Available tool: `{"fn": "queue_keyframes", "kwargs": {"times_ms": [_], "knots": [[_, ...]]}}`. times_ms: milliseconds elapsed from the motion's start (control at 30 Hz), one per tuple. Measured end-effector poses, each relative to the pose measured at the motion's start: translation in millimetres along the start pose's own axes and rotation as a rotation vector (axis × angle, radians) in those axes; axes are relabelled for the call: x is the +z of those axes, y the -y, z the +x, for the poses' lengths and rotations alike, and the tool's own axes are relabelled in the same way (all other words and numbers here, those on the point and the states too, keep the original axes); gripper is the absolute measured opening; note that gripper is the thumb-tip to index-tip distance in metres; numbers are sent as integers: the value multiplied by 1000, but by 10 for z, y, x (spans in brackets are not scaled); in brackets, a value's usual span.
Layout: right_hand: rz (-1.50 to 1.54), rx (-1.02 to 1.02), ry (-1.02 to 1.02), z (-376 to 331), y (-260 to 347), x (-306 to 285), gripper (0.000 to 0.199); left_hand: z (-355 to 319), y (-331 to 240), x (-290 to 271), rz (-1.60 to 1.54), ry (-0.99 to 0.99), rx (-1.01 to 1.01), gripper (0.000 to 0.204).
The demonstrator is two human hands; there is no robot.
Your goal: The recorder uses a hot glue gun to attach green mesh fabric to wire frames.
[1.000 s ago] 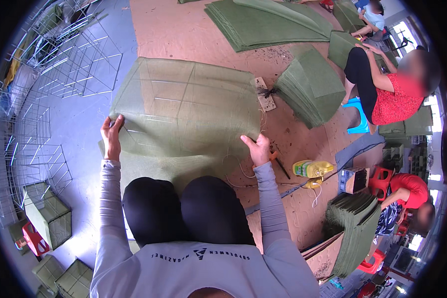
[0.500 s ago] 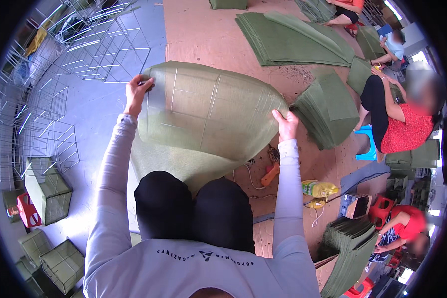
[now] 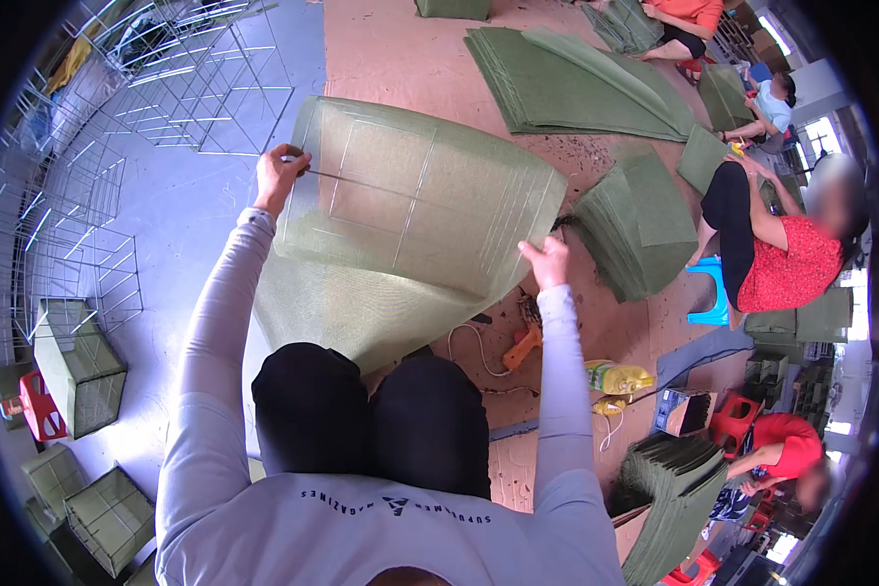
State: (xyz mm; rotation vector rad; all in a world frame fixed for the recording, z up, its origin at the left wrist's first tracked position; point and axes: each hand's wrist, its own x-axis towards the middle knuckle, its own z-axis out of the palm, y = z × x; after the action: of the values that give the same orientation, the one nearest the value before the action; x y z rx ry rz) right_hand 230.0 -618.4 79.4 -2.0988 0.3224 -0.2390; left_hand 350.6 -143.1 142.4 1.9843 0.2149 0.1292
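Observation:
A large sheet of thin green fabric [image 3: 361, 234] spreads in front of me, its near part sagging down toward my knees. Light wire lines of a rectangular grid show on or through it. My left hand [image 3: 281, 176] pinches the sheet at its left edge, fingers closed. At the right edge my right hand [image 3: 547, 262] grips the fabric, thumb on top, a little lower than the left. Whether the wires are fixed to the sheet I cannot tell. Beneath my right forearm, an orange glue gun [image 3: 523, 347] lies on the brown floor covering, near a white cord.
Green sheets are stacked in piles [image 3: 576, 93] [image 3: 635, 225] ahead and to the right, with another pile [image 3: 679, 488] lower right. Wire frames [image 3: 78, 234] crowd the left, above green fabric boxes [image 3: 83, 371]. A yellow bottle [image 3: 620, 378] lies right. Several people sit along the right side.
The sheet's far edge has risen and tilted, its right side coming nearer to me. My right hand has moved inward and down; my left hand stays closed on the edge.

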Motion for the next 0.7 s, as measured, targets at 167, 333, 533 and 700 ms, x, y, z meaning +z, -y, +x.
{"fn": "queue_keyframes", "kwargs": {"times_ms": [167, 333, 533, 700], "knots": [[434, 153, 20, -359, 276, 317, 18, 101, 111, -133, -53, -13, -35, 18], [237, 89, 56, -362, 167, 152, 13, 22, 156, -75, -225, -19, -53, 14], [375, 110, 39, -393, 221, 207, 11, 50, 184, -126, -285, -5, -101, 16], [419, 145, 62, -458, 240, 238, 15, -31, 243, -194, -506, 29, -151, 14]]}}
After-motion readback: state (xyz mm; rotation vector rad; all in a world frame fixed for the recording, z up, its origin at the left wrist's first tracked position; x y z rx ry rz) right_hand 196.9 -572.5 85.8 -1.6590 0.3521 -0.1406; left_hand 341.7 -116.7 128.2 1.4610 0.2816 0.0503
